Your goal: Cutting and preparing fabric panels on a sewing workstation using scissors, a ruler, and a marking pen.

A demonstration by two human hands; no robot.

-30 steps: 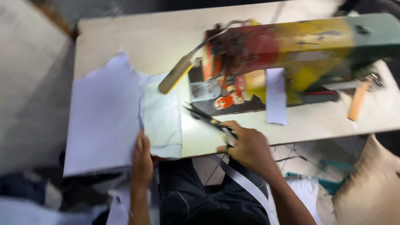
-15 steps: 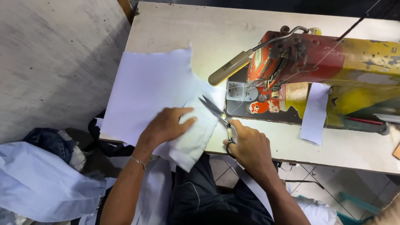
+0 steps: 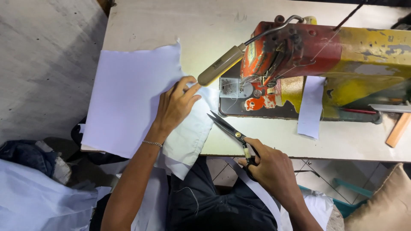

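Observation:
My left hand [image 3: 176, 104] lies flat on white fabric [image 3: 128, 94] spread over the left part of the sewing table [image 3: 180, 25], fingers pointing toward the needle plate. A folded white piece [image 3: 190, 137] hangs over the table's front edge just under that hand. My right hand [image 3: 269, 169] grips the handles of black scissors [image 3: 229, 128]; their open blades point up-left toward the folded piece. A worn red and yellow sewing machine [image 3: 325, 51] stands to the right, its lamp [image 3: 220, 66] lighting the needle area.
A narrow white fabric strip [image 3: 310, 107] hangs from under the machine. A wooden piece [image 3: 398, 130] lies at the table's right edge. Pale blue cloth [image 3: 38, 201] is piled on the floor at lower left, a tan cushion [image 3: 385, 205] at lower right.
The view has shifted closer. My left hand slid up the fabric toward the needle plate. The scissors stay in my right hand, blades open beside the folded piece.

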